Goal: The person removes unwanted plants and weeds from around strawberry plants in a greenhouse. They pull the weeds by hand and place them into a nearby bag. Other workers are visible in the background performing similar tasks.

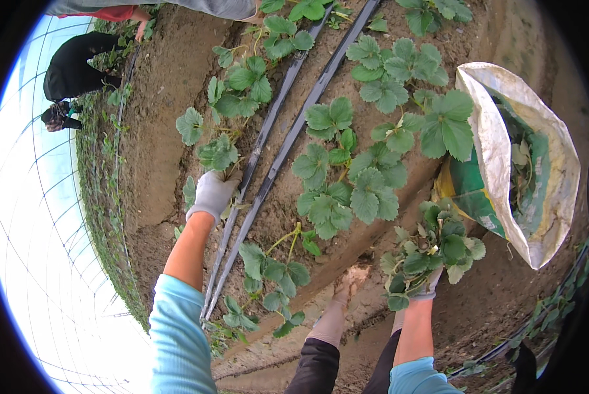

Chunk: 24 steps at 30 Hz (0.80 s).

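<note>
My left hand [214, 193], in a pale grey work glove, reaches into the base of a strawberry plant [219, 151] beside the black drip lines. Leaves and stems hide its fingertips, so its grip is unclear. A few withered leaves [229, 213] lie by the wrist. In my gloved right hand [428, 287] is a thick bunch of picked strawberry leaves [435, 248], some green, some pale and drying. The bunch covers most of that hand. Just beyond it, a white, green and yellow woven sack [491, 192] gapes wide, with dry leaves [521, 157] inside.
Two black drip lines [294, 118] run along the soil bed [270, 216] between rows of strawberry plants [373, 192]. My muddy foot [351, 283] stands in the furrow. At upper left, a person in black [75, 66] bends over plants; another person's grey clothing [220, 7] shows at the top.
</note>
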{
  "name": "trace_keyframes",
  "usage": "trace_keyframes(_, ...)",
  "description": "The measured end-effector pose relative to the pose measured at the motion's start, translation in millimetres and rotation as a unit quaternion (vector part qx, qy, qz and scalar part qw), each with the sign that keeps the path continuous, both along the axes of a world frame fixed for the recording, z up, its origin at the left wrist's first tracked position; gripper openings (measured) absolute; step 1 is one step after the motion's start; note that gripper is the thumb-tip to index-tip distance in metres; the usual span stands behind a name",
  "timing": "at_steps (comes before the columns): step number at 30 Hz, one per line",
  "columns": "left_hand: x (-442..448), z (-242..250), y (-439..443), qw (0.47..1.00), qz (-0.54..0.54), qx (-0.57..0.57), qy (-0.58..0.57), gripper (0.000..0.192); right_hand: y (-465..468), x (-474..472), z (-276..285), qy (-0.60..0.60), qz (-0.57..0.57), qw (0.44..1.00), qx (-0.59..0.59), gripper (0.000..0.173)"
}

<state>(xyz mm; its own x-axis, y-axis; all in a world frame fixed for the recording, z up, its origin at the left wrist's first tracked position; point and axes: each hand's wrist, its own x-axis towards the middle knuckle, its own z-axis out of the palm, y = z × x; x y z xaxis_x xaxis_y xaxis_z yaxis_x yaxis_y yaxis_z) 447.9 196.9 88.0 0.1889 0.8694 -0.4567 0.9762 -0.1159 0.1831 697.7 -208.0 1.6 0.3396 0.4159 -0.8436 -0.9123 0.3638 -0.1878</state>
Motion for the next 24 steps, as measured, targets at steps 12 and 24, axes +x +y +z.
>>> trace_keyframes(12, 89, -25, 16, 0.957, -0.04, 0.208, -0.197, 0.018, 3, -2, 0, 0.009, 0.018, 0.999, -0.039, 0.039)
trace_keyframes(24, 22, -4, -25, 0.906, -0.342, 0.217, -0.124, 0.037, -5, -2, -2, -0.014, 0.0, 0.999, -0.033, 0.036)
